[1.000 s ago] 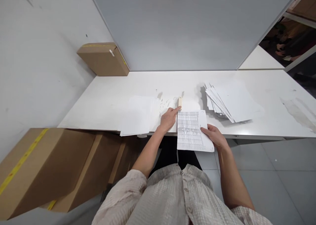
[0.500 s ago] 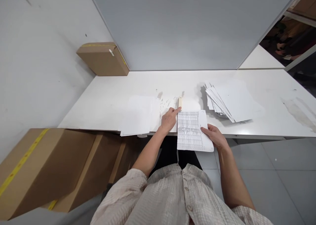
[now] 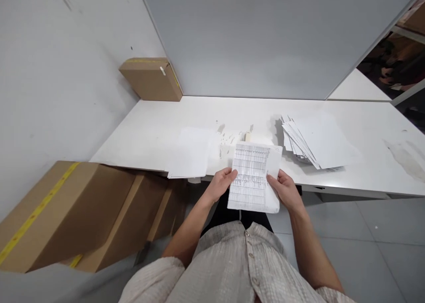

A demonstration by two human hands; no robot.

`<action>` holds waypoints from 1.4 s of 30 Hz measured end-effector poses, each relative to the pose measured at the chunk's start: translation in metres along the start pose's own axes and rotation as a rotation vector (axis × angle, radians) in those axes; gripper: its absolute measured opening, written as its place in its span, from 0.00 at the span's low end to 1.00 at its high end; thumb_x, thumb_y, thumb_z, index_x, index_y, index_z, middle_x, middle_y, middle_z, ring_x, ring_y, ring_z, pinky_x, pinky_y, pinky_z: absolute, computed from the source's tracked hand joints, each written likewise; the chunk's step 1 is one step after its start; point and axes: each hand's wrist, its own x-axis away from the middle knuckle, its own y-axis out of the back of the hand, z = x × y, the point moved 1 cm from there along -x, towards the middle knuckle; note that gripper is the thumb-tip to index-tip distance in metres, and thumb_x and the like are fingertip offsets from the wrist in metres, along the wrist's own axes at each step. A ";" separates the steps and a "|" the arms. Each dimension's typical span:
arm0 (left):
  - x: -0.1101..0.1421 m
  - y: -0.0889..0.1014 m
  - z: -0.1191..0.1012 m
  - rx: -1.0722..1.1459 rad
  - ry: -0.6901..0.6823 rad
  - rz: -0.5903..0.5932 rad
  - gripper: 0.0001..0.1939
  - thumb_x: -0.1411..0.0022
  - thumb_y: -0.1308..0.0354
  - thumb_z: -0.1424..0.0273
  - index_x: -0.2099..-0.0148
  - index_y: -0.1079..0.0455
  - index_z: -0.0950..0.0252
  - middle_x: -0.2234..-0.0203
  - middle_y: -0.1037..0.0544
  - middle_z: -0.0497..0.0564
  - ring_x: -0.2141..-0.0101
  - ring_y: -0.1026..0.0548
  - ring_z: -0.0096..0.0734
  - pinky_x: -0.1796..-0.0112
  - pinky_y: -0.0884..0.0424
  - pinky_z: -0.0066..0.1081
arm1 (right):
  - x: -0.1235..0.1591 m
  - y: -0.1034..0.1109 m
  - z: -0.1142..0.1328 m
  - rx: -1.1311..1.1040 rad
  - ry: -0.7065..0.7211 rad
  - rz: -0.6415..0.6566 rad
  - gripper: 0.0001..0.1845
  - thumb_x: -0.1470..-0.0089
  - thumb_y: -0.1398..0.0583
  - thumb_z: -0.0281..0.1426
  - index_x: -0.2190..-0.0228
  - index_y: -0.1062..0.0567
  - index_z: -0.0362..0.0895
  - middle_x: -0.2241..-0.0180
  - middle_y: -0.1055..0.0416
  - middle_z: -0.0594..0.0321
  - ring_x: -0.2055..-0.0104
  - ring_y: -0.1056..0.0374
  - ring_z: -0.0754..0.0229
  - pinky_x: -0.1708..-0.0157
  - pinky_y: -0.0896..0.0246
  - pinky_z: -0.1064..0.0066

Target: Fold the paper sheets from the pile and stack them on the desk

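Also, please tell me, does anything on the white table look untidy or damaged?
The right-hand paper stack is askew, its left edges fanned unevenly. The left-hand sheets poke slightly past the front edge of the table. Darker marks spot its middle, and a larger patch at right looks stained or worn; I cannot tell which.

The 2 hands face each other near the middle of the frame, level and apart, each in a pinch grip. The left hand (image 3: 219, 184) has its left thumb (image 3: 232, 176) on top, aimed right, fingertips hidden beneath. The right hand (image 3: 287, 191) mirrors it, its right thumb (image 3: 272, 181) aimed up and left. The left forearm (image 3: 187, 232) and right forearm (image 3: 314, 247), both bare, slant inward from the lower frame.
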 end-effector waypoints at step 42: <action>-0.044 0.128 -0.019 -1.464 0.069 -0.700 0.23 0.36 0.58 0.58 0.45 0.34 0.61 0.50 0.34 0.62 0.52 0.38 0.55 0.57 0.36 0.48 | -0.062 0.131 0.071 1.434 0.161 -0.656 0.32 0.53 0.41 0.43 0.51 0.33 0.33 0.53 0.32 0.41 0.48 0.42 0.40 0.52 0.46 0.53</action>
